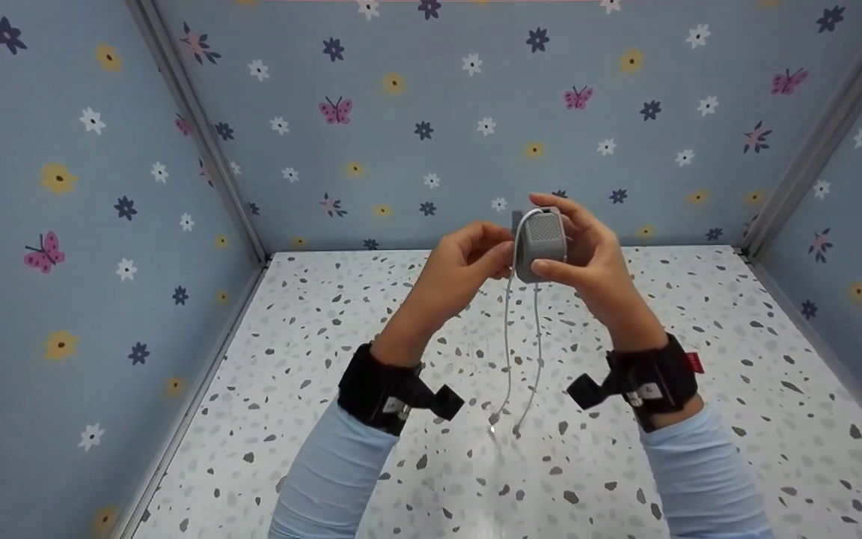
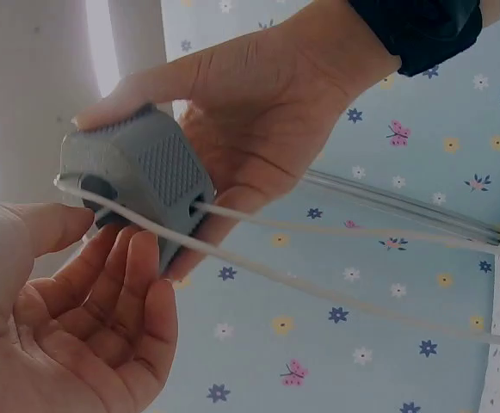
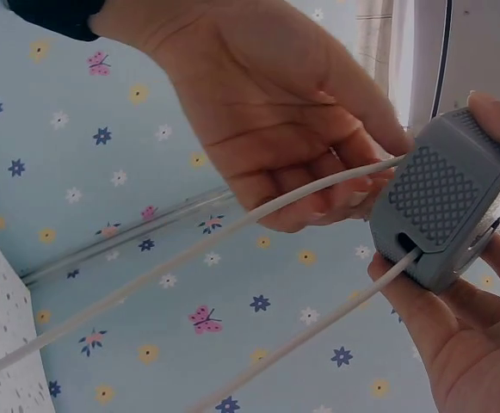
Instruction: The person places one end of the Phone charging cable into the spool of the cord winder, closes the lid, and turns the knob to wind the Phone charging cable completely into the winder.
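Observation:
A small grey block-shaped case (image 1: 547, 239) with ridged, textured panels is held up in front of the back wall. My right hand (image 1: 595, 258) grips it, thumb on the near side and fingers around the far side. A thin white cable (image 2: 258, 268) loops over the case, and one strand comes out of a slot in its edge, seen in the right wrist view. At the case's left side, my left hand (image 1: 468, 262) pinches the cable with thumb and curled fingers; the exact contact is partly hidden. Both strands of cable hang down toward the table.
The white speckled table (image 1: 311, 359) lies below the hands. Blue flower-and-butterfly panels (image 1: 431, 97) stand at the back and both sides, with grey metal posts (image 1: 199, 127) at the corners. The cable's lower ends (image 1: 517, 430) hang over the table's middle.

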Action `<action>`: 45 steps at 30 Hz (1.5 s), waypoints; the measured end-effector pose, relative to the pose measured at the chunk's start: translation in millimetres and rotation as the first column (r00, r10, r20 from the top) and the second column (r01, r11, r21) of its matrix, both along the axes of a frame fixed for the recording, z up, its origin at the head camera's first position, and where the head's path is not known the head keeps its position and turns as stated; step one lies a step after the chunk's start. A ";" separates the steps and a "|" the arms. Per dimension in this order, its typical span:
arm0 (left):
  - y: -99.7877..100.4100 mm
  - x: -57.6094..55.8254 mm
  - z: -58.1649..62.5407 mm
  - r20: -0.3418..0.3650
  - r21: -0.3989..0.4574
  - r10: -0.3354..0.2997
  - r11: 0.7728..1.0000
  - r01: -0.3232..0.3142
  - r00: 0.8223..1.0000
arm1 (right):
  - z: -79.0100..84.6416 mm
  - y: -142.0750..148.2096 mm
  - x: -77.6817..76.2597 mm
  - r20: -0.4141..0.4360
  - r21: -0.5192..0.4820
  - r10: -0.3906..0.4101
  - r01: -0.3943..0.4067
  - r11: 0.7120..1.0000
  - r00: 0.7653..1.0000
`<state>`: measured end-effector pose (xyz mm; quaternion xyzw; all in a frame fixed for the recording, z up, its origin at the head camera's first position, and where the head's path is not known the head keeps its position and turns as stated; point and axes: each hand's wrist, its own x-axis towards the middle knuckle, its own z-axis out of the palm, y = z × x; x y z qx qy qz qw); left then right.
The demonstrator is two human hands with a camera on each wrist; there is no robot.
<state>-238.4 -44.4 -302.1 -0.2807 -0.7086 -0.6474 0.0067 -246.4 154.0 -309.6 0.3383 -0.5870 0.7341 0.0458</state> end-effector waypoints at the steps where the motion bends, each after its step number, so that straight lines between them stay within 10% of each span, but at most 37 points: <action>1: 2.9 0.7 3.6 -0.009 -0.020 0.007 1.000 -0.007 1.000 | -0.2 0.2 -0.1 0.003 0.001 -0.003 0.003 1.000 1.000; 11: 10.9 3.8 2.6 -0.175 -0.098 0.127 0.984 -0.145 0.976 | -4.5 1.6 -0.4 0.008 0.013 -0.004 0.004 1.000 1.000; 16: 11.4 2.8 -4.0 -0.402 -0.101 0.190 0.963 -0.249 0.896 | -8.7 1.4 -1.0 0.002 -0.008 0.015 -0.015 1.000 1.000; 20: 12.1 -2.7 -8.7 -0.656 -0.071 0.239 0.925 -0.374 0.716 | -10.5 0.2 -1.9 0.020 -0.040 0.032 -0.031 0.999 0.999; 27: 14.5 -14.3 -10.7 -0.932 0.099 0.261 0.850 -0.518 0.251 | -12.7 -1.9 -3.5 0.039 -0.067 0.035 -0.032 0.997 0.999; 29: 15.1 -16.4 -11.8 -0.948 0.129 0.261 0.841 -0.526 0.184 | -13.0 -2.2 -3.3 0.039 -0.061 0.030 -0.027 0.998 0.999; 30: 15.2 -17.1 -12.7 -0.948 0.133 0.261 0.842 -0.523 0.180 | -13.2 -2.2 -3.1 0.040 -0.056 0.026 -0.023 0.998 0.999; 32: 14.8 -17.6 -15.4 -0.939 0.118 0.262 0.855 -0.505 0.223 | -13.3 -1.8 -2.5 0.044 -0.047 0.020 -0.018 0.999 0.999; 33: 14.4 -17.6 -16.8 -0.927 0.100 0.259 0.867 -0.487 0.271 | -13.4 -1.5 -2.3 0.047 -0.046 0.016 -0.014 0.999 0.999; 37: 12.0 -14.4 -20.9 -0.798 -0.008 0.218 0.929 -0.371 0.563 | -13.1 -0.3 -2.3 0.050 -0.042 -0.009 0.011 0.999 0.999; 41: 11.3 -7.9 -19.2 -0.512 -0.027 0.208 0.966 -0.258 0.834 | -13.1 -0.4 -2.9 0.043 -0.025 -0.032 0.033 0.999 0.999; 43: 12.5 -5.3 -16.8 -0.329 0.025 0.217 0.975 -0.221 0.919 | -13.5 -0.7 -2.9 0.045 -0.013 -0.030 0.031 0.999 0.999; 45: 14.4 -3.8 -14.2 -0.146 0.102 0.210 0.975 -0.196 0.967 | -13.4 -1.4 -2.5 0.045 0.001 -0.032 0.032 0.999 0.998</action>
